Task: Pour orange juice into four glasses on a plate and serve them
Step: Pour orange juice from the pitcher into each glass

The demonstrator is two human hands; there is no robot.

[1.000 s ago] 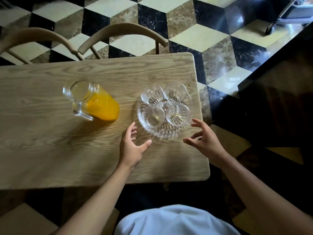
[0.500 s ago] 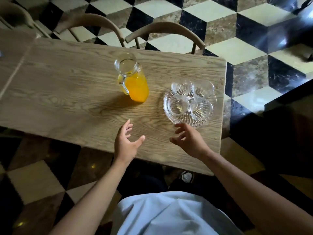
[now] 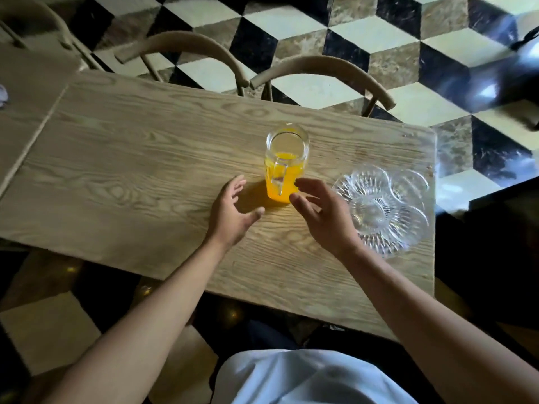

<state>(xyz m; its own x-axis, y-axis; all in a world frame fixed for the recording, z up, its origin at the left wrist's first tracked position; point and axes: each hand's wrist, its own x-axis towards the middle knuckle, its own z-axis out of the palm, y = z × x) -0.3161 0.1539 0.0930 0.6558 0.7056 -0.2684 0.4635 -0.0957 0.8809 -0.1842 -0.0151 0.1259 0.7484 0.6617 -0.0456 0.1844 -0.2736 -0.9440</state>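
A glass jug (image 3: 285, 167) holding orange juice stands upright mid-table, its handle facing me. To its right lies a cut-glass plate (image 3: 388, 243) carrying several empty clear glasses (image 3: 408, 182), blurred by motion. My left hand (image 3: 233, 211) hovers just left of the jug's base, fingers spread and relaxed, holding nothing. My right hand (image 3: 320, 211) hovers just right of the jug's base, between jug and plate, fingers loosely extended toward the jug, also holding nothing. Neither hand touches the jug.
The wooden table (image 3: 131, 176) ends close beyond the plate on the right. Two curved wooden chair backs (image 3: 323, 68) stand along the far edge. A second tabletop (image 3: 26, 91) adjoins at the left. Checkered tile floor surrounds.
Both hands have moved from near the plate toward the jug and now flank its base. The view has swung, bringing the jug toward the centre.
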